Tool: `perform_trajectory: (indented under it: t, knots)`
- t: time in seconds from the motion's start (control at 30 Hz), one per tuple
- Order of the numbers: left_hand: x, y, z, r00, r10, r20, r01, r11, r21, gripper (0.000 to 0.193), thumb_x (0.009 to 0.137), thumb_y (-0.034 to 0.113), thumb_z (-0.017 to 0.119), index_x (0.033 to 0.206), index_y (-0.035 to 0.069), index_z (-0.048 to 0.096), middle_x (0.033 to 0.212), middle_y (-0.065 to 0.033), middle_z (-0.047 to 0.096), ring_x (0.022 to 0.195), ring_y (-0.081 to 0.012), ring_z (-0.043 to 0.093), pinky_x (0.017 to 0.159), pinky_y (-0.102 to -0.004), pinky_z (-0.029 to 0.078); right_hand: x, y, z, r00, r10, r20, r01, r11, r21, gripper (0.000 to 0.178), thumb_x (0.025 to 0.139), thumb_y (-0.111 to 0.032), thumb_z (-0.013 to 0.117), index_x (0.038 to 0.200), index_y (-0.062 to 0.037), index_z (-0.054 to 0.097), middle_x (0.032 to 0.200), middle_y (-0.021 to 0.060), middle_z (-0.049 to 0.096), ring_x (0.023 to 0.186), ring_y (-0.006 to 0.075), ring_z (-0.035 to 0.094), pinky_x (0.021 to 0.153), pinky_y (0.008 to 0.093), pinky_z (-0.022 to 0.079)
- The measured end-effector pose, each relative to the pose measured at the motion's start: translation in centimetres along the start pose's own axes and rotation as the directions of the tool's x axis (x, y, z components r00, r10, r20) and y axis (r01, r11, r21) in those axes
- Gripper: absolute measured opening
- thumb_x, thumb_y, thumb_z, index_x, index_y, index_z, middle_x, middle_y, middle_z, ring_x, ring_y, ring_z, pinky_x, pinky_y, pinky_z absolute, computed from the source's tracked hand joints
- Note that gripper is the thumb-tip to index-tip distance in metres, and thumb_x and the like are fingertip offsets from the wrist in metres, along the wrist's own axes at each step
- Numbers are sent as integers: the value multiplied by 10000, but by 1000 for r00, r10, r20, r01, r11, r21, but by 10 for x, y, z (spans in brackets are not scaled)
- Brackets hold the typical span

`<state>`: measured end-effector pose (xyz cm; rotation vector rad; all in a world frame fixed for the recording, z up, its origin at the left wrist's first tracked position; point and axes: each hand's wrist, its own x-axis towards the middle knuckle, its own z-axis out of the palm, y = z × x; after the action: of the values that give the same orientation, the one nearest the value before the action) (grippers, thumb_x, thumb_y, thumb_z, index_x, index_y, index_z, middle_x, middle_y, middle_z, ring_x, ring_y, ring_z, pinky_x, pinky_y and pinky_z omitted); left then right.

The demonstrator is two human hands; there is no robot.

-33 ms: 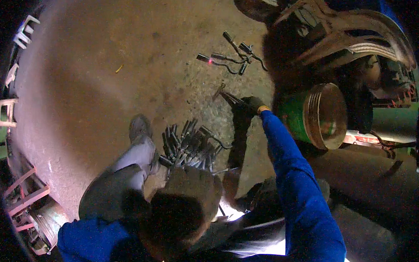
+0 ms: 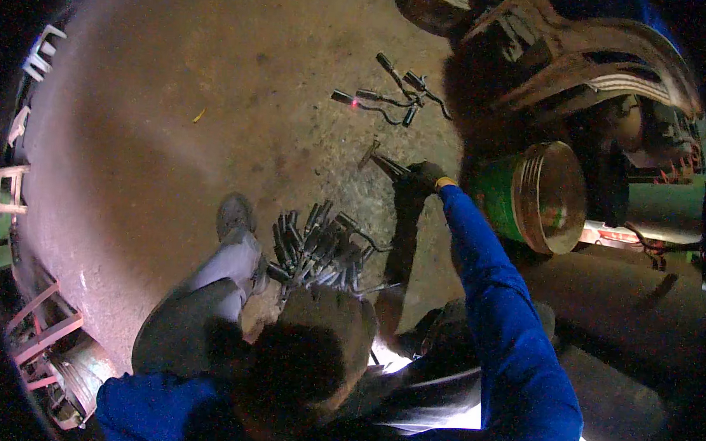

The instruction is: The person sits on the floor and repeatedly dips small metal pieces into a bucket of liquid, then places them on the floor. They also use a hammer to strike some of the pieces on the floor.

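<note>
My right hand (image 2: 426,176), in a dark glove with a yellow cuff, reaches forward over the floor. It is closed round what look like dark metal tongs (image 2: 391,166), whose arms point forward and left. At their far end is a short, narrow metal piece (image 2: 367,155); whether it is clamped in them I cannot tell. Nearer me is a heap of dark metal rods with thick cylindrical ends (image 2: 321,246). Farther off, a few similar curved rods (image 2: 408,98) lie loosely together, one with a small red glowing spot. My left sleeve (image 2: 160,404) shows at lower left; I cannot make out that hand.
A green bucket (image 2: 494,194) lies tipped on its side, right of my right hand. A worn brown plastic chair (image 2: 561,49) is at the far right. White plastic stools (image 2: 12,189) and a red metal frame (image 2: 49,338) line the left edge. A yellow scrap (image 2: 199,115) lies on the floor.
</note>
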<state>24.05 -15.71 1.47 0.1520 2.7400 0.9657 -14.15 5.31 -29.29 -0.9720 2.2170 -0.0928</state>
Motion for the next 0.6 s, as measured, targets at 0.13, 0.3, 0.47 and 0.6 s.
perform_trajectory:
  t: [0.13,0.3,0.47,0.6]
  knots:
    - [-1,-23,-1,997,-76,17,76,996,-36,251,773,254,600,855,41,705,844,-195,679,810,-377,670,726,-468,534,40,1,-31,977,104,-187,-111,993,-28,412,834,-426,595,1137,-163,686,1068,140,691,1002,353,648,873,448,498]
    - [4,-45,-1,990,-136,30,138,989,-58,264,782,260,586,866,39,704,865,-198,679,828,-383,666,742,-468,531,102,0,-47,902,133,-411,-169,984,-53,316,848,-349,603,1080,-157,699,1060,162,675,1006,371,633,858,466,502]
    - [1,-67,5,975,-218,44,220,973,-71,278,790,266,573,876,36,704,887,-202,678,846,-389,663,758,-469,529,118,-35,-42,870,64,-489,-158,975,-155,256,851,-298,607,1020,-123,689,999,196,642,952,407,625,812,486,505]
    - [2,-65,1,972,-229,50,232,971,-61,289,797,271,563,885,34,703,904,-205,678,861,-394,660,771,-469,527,118,-36,-47,860,43,-509,-162,968,-193,240,846,-265,595,993,-89,666,996,207,631,919,404,628,782,477,512]
